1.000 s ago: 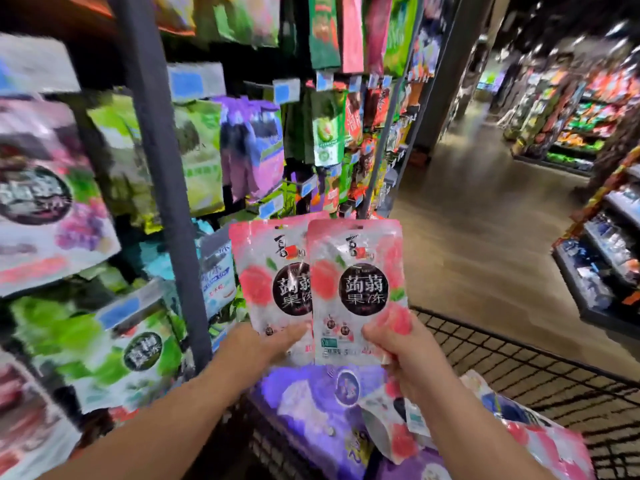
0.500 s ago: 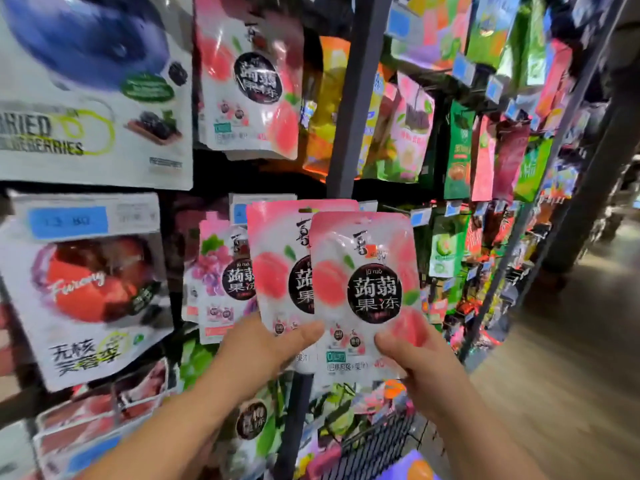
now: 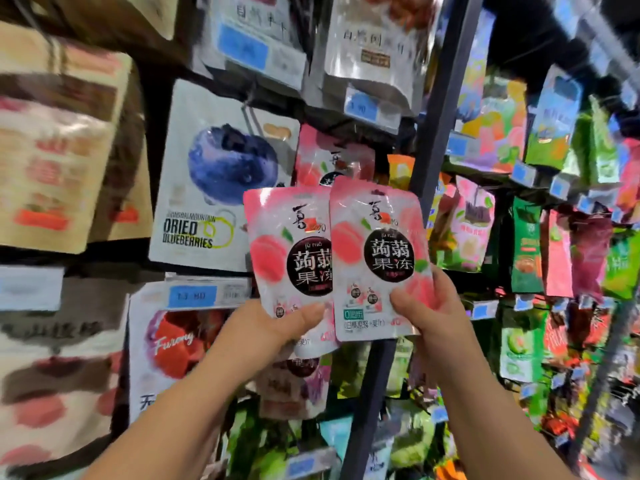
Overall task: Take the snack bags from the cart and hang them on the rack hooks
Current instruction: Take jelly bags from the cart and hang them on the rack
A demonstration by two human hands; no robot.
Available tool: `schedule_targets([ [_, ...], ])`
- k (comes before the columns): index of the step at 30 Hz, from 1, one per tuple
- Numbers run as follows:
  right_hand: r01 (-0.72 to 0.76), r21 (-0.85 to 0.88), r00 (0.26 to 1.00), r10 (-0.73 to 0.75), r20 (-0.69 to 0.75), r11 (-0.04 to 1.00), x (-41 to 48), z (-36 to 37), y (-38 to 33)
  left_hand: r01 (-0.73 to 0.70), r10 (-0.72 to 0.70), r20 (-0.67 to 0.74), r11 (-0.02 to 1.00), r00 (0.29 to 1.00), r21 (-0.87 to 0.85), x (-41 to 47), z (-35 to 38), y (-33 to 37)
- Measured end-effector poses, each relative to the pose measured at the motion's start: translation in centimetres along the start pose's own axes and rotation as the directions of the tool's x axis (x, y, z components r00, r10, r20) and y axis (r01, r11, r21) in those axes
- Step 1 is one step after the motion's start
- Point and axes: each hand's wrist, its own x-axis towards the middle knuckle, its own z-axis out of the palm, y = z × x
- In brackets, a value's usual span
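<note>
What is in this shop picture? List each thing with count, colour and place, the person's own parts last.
left jelly bag: one, pink, held up at centre
right jelly bag: one, pink, overlapping the left one's edge
hanging jelly bag: one, pink, on the rack behind them
blueberry bag: one, white and blue, hanging left of them
brown bag: one, brown, far left
rack post: one, black, upright, right of centre
price tag: one, blue, below the blueberry bag
left grip: one, pinches the left bag's bottom
right grip: one, pinches the right bag's bottom
</note>
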Motion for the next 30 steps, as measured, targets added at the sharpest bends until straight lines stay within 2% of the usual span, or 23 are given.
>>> schedule_targets([
  [4, 0.095, 0.003, 0.994, -0.095, 0.056, 0.995, 3.2, 1.2, -1.7, -0.026, 0.024, -0.096, 0.999, 0.995, -0.022, 0.3, -2.0, 1.3],
  [8, 0.103, 0.049, 0.993, -0.106, 0.054, 0.993, 6.4, 2.0, -2.4, -0.071, 0.063, -0.171, 0.996, 0.983, -0.044, 0.8, -3.6, 2.1],
  [11, 0.139, -0.020, 0.990, -0.138, 0.037, 0.990, 8.4, 2.3, -2.3, -0.097, 0.085, -0.204, 0.994, 0.975, -0.050, 1.3, -4.7, 2.0],
  [14, 0.142, -0.027, 0.988, -0.140, 0.058, 0.990, 9.7, 2.7, -2.2, -0.098, 0.095, -0.178, 0.995, 0.979, -0.011, 1.4, -5.8, 1.7],
  [24, 0.196, -0.053, 0.977, -0.190, 0.100, 0.979, 11.8, 3.0, -2.0, -0.102, 0.094, -0.161, 0.994, 0.982, -0.038, 2.1, -6.9, 1.1],
  [30, 0.133, -0.047, 0.988, -0.129, 0.088, 0.990, 12.4, 3.7, -2.1, -0.096, 0.096, -0.123, 0.995, 0.988, 0.007, 3.2, -6.7, 1.7],
])
